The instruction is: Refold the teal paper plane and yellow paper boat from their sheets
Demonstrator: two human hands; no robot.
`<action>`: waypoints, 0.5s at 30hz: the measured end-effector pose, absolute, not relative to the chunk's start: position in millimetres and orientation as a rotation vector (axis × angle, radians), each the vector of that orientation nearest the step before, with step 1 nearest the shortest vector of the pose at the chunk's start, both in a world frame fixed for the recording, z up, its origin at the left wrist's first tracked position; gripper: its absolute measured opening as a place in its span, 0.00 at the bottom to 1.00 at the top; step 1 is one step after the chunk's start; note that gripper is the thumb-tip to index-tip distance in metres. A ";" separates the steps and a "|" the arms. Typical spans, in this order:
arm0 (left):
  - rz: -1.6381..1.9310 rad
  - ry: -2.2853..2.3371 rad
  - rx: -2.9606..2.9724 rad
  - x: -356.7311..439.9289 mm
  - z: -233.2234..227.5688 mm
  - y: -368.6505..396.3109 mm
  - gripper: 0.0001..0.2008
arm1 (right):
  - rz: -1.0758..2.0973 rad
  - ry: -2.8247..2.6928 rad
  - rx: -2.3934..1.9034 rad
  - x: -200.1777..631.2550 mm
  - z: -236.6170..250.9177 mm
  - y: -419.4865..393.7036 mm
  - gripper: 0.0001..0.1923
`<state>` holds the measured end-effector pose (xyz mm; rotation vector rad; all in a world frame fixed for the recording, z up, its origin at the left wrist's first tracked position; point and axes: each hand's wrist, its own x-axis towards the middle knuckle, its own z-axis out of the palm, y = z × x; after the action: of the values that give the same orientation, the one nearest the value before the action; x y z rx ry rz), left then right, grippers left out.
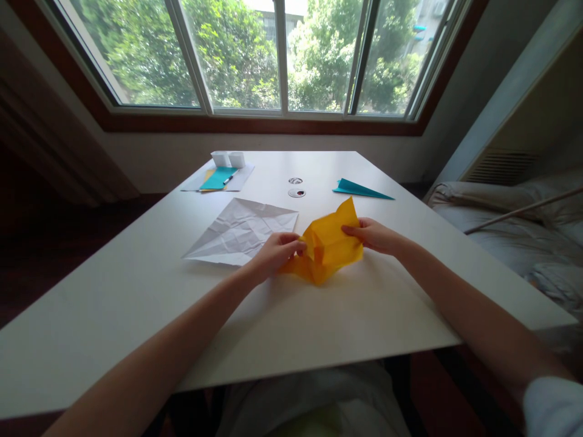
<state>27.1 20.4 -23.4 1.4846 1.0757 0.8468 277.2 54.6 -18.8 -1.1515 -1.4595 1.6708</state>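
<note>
the wide white rectangular counter [136,315] spreads out in front of me, its near edge running across above my lap and its far edge just under the window sill. the whole near half is bare white surface, and there is open room along the right edge too, beyond which a bed with pale rumpled bedding [514,224] lies close by.

one large creased white paper sheet [241,232] lies flat to the left of my hands, its near corner just beside my left wrist. one crumpled yellow-orange paper sheet [328,246] sits in the middle of the counter, half lifted, its lower folds resting on the surface and one corner standing up. my left hand [276,255] pinches its left side between thumb and fingers; my right hand [376,235] pinches its right side, so both hands are closed on the same sheet, apart from each other with the paper between them.

one folded teal paper triangle [359,189] lies at the far right, well apart from my hands. at the far left a flat teal paper [218,177] rests on a pale sheet with a pen [229,178] across it, and two small white boxes [228,159] stand just behind. two small round cable ports [296,187] sit in the counter between them.
</note>
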 end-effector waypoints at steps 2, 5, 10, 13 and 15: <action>0.898 1.032 1.288 25.8 -20.1 20.9 0.06 | 1.713 -1.464 -1.168 282.6 -17.3 56.4 0.17; 0.988 0.953 0.967 23.9 -14.8 22.4 0.02 | 1.722 -1.475 -1.202 290.7 -14.1 58.5 0.14; 1.128 0.991 0.723 21.5 -8.7 24.7 0.03 | 1.747 -1.424 -1.229 301.2 -14.5 63.6 0.13; 1.175 0.992 0.691 20.0 -9.0 27.0 0.04 | 1.786 -1.373 -1.213 304.8 -17.5 66.5 0.12; 1.189 0.986 0.667 19.4 -9.8 29.0 0.04 | 1.807 -1.360 -1.215 306.0 -17.8 67.1 0.12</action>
<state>19.4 29.0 -9.8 0.6666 0.9855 1.1886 306.0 67.1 -17.8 -1.2145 -1.3597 1.8067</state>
